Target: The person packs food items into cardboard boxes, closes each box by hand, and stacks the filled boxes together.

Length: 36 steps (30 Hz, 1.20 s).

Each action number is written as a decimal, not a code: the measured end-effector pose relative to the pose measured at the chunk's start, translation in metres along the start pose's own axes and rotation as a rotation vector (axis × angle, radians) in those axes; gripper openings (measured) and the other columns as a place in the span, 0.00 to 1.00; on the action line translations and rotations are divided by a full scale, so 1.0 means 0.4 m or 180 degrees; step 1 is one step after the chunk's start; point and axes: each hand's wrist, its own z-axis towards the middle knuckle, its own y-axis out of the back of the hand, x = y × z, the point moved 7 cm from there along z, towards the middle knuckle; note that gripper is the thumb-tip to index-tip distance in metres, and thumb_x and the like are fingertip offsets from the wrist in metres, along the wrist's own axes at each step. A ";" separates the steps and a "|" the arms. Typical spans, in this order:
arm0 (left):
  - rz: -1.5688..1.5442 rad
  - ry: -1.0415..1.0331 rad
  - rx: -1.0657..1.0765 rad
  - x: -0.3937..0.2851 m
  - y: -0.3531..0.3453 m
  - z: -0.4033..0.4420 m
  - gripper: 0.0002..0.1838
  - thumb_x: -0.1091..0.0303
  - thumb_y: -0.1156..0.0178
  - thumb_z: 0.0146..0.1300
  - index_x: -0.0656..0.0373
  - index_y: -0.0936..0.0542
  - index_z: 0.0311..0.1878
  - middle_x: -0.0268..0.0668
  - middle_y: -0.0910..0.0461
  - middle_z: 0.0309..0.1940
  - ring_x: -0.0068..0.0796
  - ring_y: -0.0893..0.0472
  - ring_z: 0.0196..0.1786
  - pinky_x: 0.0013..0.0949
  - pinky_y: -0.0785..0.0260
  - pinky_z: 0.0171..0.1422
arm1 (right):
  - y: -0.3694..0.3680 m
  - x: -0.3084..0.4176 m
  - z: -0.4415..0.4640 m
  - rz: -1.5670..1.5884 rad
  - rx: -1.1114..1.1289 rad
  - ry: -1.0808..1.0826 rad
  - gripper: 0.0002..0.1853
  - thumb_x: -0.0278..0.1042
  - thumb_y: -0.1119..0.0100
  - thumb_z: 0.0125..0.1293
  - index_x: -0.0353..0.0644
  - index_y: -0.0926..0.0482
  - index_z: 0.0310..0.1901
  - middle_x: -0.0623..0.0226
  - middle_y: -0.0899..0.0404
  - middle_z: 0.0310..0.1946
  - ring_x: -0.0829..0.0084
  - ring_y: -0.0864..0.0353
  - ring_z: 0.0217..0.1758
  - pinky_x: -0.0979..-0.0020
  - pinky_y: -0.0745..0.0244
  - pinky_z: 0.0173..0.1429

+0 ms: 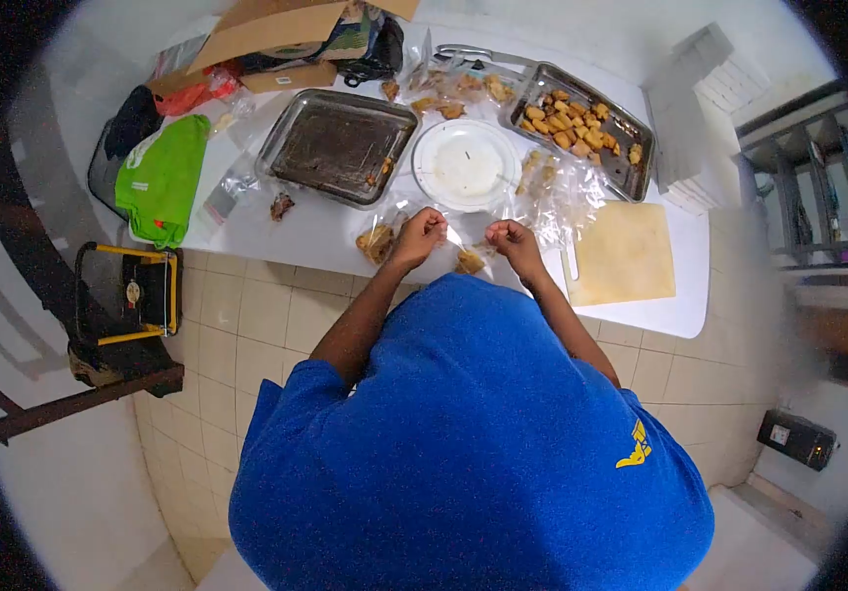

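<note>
Two bare hands work at the near edge of a white table (pixel 320 241), just short of a white plate (pixel 466 165), the left hand (pixel 420 234) and right hand (pixel 512 239) set apart, each with fingertips pressed together and apparently pinching the thin top of a clear bag (pixel 469 260), though the film is too fine to trace fully. The bag, with brown food low inside, sits between the hands on the near side of the plate, close to the person's blue shirt (pixel 473 414). A loose pinch or a nudge from the shirt could send it over the edge, and a hard pull could split the plastic and spill the food. A second food bag (pixel 375 242), nearer than the plate and off to its left, lies beside the left hand, where a forearm might catch it. Right of the plate, crumpled clear bags (pixel 567 200) crowd the right hand and could snag or cling to it; past them lies a cutting board (pixel 627 254). Flanking the plate are a left tray (pixel 330 146) holding a few scraps and a right tray (pixel 633 126) with a heap of brown pieces, both limiting sideways reach. Beyond the plate, more bagged food (pixel 453 91) blocks the way back, with a cardboard box (pixel 264 37) farther off to its left.
</note>
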 end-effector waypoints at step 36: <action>0.2095 -0.0341 0.2052 -0.184 -0.115 0.185 0.08 0.70 0.40 0.57 0.58 0.16 0.40 0.39 0.16 0.33 0.30 0.17 0.35 0.34 0.26 0.43 | 0.018 0.115 0.131 -0.2386 0.0511 0.0676 0.05 0.28 0.37 0.57 0.40 0.16 0.35 0.66 0.16 0.28 0.75 0.17 0.32 0.72 0.24 0.42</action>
